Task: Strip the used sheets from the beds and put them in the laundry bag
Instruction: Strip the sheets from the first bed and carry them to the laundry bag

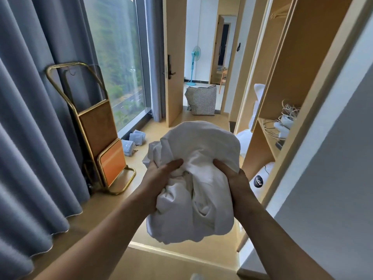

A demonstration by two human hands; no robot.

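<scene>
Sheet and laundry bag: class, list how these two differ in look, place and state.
The sheet is plain white; the laundry bag is checked. The sheet is bunched up and held off the floor by the left hand and right hand; the bag stands on the floor in the doorway, untouched. Both are soft fabric.

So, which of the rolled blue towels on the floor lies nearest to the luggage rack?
The largest-looking roll, lowest in the picture, beside the rack's orange panel. The other two rolls lie farther back, toward the window.
</scene>
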